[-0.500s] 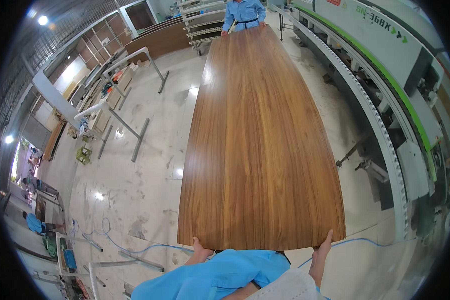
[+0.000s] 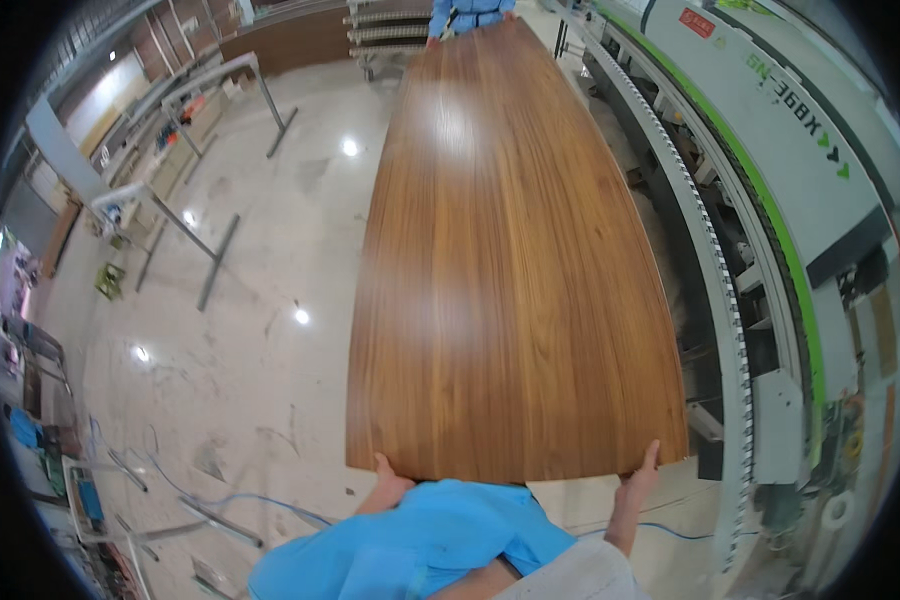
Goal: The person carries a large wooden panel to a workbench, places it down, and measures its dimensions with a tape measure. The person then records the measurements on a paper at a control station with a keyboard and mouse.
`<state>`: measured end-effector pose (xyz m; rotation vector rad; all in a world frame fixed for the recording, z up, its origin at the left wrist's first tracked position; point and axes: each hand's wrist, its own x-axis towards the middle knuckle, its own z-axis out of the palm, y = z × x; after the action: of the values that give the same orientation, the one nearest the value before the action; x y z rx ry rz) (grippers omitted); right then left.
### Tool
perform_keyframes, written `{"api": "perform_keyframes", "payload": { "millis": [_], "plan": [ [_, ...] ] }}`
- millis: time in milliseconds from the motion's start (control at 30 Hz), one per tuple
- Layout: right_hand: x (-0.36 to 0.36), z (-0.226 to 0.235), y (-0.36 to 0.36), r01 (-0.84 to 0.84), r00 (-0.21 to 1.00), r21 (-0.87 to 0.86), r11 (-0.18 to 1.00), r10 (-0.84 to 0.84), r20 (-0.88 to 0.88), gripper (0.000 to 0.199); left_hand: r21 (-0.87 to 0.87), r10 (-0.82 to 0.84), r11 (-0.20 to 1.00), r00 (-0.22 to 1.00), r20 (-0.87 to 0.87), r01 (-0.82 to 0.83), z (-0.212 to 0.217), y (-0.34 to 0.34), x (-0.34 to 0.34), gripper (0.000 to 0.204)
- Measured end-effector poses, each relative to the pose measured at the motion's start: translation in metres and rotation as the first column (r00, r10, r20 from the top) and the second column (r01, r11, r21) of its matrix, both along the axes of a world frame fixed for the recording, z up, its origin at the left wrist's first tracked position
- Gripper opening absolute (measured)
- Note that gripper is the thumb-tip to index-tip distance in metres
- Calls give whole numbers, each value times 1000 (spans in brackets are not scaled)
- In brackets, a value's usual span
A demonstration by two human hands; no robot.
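One thumb (image 2: 382, 465) each of the left hand (image 2: 388, 488) and the right hand (image 2: 635, 490) lies over the near edge of a brown wood-grain panel (image 2: 515, 260), both hands clasping it (the other fingers are hidden beneath, their spread not visible). The panel extends lengthwise away from them to a far end held by a co-worker (image 2: 467, 18) in blue; to its right stands a long grey-and-green machine (image 2: 745, 100), and to its left metal stands (image 2: 219, 262) rest on the pale floor (image 2: 295, 240).

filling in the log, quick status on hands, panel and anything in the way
Left hand, right hand gripping near edge of wood-grain panel. Co-worker at far end. Grey-and-green machine close along right side.
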<state>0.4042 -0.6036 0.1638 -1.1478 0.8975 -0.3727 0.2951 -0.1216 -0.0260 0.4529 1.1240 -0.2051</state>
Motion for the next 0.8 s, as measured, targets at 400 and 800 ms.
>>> {"api": "perform_keyframes", "payload": {
  "millis": [400,800],
  "plan": [
    [166,60,32,-77,996,76,994,74,41,57,48,320,947,910,-264,-319,7,-7,220,83],
    [353,112,-9,-199,959,-108,974,216,184,56,163,271,961,870,-413,-222,-44,-97,438,85]
  ]
}}
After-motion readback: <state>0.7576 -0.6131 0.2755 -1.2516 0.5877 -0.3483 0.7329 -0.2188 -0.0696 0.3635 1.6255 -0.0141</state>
